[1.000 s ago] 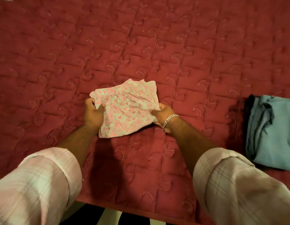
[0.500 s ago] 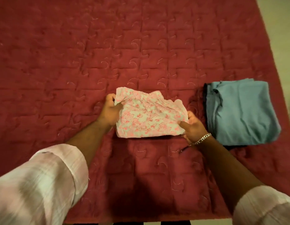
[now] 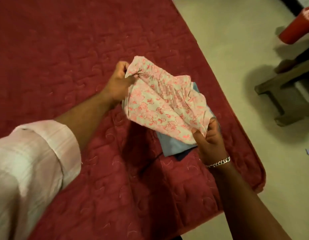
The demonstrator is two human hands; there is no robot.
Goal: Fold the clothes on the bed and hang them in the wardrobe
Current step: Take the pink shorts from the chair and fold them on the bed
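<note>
Head camera, looking down: a person's two hands held a folded pink floral garment (image 3: 165, 108) above the near right corner of a bed covered in a quilted red bedspread (image 3: 63, 54). The left hand (image 3: 120, 82) gripped the cloth's far corner, fingers curled round a bunched fold. The right hand (image 3: 210, 141) pinched the near corner between thumb and fingers, a silver chain bracelet (image 3: 218, 164) circling its wrist. The garment hung stretched between the two hands, creased along its length, directly over a folded light blue garment (image 3: 174, 146) that lay on the bedspread close to the bed's right edge. Only the blue garment's near end and a sliver at its far side showed beneath the pink cloth; whether the two touched could not be told. A dark strip of fabric (image 3: 182, 155) peeked out under the blue garment's near edge. The left forearm wore a rolled pale pink sleeve (image 3: 34, 163). Beyond the bed lay a pale floor (image 3: 228, 40), where a wooden stool (image 3: 288, 89) stood well apart from the bed, with a red cylinder (image 3: 297, 26) near the upper right corner.
</note>
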